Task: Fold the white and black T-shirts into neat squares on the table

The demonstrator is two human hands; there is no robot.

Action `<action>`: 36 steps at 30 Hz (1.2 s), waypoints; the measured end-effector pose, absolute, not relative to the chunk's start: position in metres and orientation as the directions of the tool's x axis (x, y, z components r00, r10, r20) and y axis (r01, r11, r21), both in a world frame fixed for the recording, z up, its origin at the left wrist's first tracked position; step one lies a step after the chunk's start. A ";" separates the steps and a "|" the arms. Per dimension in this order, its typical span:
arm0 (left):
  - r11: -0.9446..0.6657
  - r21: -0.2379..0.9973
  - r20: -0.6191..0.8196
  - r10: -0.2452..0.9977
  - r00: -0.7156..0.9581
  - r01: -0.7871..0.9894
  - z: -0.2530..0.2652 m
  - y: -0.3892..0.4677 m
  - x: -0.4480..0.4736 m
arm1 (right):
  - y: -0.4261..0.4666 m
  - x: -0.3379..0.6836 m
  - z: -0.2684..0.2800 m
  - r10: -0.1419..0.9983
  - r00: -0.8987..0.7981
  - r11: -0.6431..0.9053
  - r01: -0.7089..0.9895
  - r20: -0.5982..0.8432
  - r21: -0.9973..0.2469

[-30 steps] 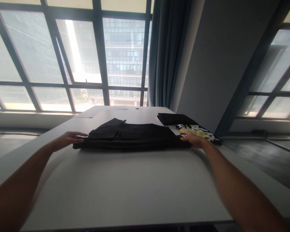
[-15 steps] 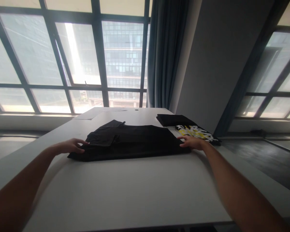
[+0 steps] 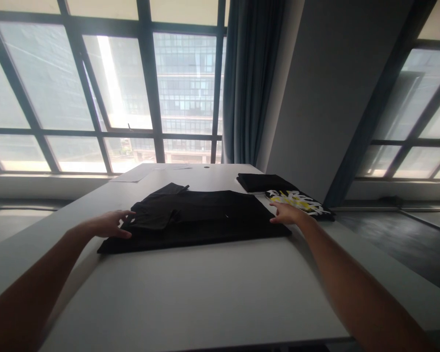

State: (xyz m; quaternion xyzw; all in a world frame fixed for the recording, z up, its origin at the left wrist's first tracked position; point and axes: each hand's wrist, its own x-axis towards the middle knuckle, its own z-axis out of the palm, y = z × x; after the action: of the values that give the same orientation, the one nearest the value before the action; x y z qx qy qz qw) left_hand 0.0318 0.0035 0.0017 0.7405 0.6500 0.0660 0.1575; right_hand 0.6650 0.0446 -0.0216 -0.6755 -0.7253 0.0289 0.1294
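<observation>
One black garment (image 3: pixel 205 210) lies on the table (image 3: pixel 198 293)
Its long axis runs crosswise from the left hand (image 3: pixel 108 225) to the right hand (image 3: pixel 289 214), neither clearly nearer; both have thumb and fingers spread apart, and whether they touch it I cannot tell.

Two bare arms stretch forward from the lower corners, the left arm (image 3: pixel 36 276) and right arm (image 3: pixel 352 276) angling inward. The left hand (image 3: pixel 110 225) points rightward, its thumb (image 3: pixel 124 234) parted from its fingers (image 3: pixel 126 213). The right hand (image 3: pixel 286 213) points leftward, back upward, thumb and fingers likewise apart.
</observation>
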 end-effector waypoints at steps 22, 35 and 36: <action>0.038 0.379 0.306 0.938 -0.164 0.924 -0.037 0.039 0.044 | 0.031 0.591 -0.031 0.938 -0.323 0.340 0.928 0.126 -0.154; -0.305 0.189 0.029 0.952 0.305 0.934 -0.061 0.035 0.068 | 0.040 0.599 -0.042 0.945 -0.316 0.327 0.928 0.088 -0.176; -0.280 0.164 -0.004 0.959 0.284 0.946 -0.063 0.036 0.067 | 0.042 0.601 -0.043 0.946 -0.314 0.322 0.929 0.077 -0.179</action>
State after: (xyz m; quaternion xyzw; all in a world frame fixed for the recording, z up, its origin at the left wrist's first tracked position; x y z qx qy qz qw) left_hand 0.0670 0.0363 -0.0627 0.7986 0.5963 0.0476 0.0671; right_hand 0.6008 0.0421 -0.0434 -0.5798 -0.8088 0.0509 0.0838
